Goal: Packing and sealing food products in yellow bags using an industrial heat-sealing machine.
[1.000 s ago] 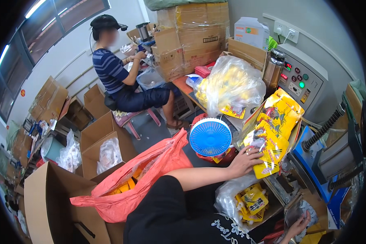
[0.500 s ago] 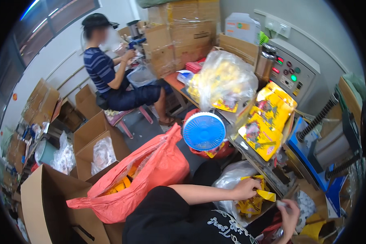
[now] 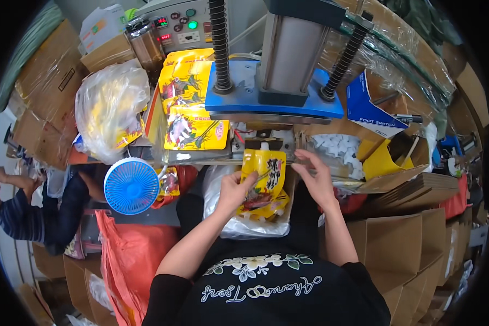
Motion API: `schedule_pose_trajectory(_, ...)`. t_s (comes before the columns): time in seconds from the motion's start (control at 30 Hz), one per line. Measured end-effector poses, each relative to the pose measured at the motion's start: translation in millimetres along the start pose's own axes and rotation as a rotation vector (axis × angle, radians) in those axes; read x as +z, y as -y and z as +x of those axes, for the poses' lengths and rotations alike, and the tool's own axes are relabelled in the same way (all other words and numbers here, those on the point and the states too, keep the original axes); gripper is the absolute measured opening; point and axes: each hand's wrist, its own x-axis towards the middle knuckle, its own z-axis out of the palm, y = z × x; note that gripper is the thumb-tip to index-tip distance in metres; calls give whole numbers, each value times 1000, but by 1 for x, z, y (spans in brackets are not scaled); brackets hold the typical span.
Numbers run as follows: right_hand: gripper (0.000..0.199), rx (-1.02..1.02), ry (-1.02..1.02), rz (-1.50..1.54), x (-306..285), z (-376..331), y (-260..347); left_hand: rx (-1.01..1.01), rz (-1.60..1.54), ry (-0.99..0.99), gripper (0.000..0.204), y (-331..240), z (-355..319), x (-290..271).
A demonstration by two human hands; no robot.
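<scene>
- The yellow pouch [image 3: 271, 173] is held up over a clear plastic liner [image 3: 214, 182], just in front of the blue-plated press [image 3: 244, 106]; a pale, spout-like piece shows at its top edge.
- The left hand [image 3: 236, 191] grips its left side, thumb on the front; the right hand [image 3: 314, 176] hovers beside its right edge, fingers parted, seemingly holding nothing.
- This pouch looks only partway handled, being outside the press.
- Loose pouches [image 3: 263, 212] lie in the liner below, apparently left to do.
- Flat, overlapping stacked pouches [image 3: 195, 129] lie left of the press; whether they are finished, I cannot tell.
- Small white pieces [image 3: 337, 148] lie right of the press.
- Farther left are a blue fan [image 3: 130, 187], a red bag [image 3: 129, 250] and a co-worker's striped top [image 3: 24, 220].
</scene>
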Motion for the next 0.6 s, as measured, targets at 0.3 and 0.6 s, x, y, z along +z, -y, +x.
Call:
schedule_pose_trajectory(0.3,20,106,-255,-112,-48,4,-42,-223,-560,-69,20,-23,30,10)
schedule_pose_trajectory(0.6,23,-102,-246,-554,-28,47,-60,432,695,-442,47,-48,47,-76)
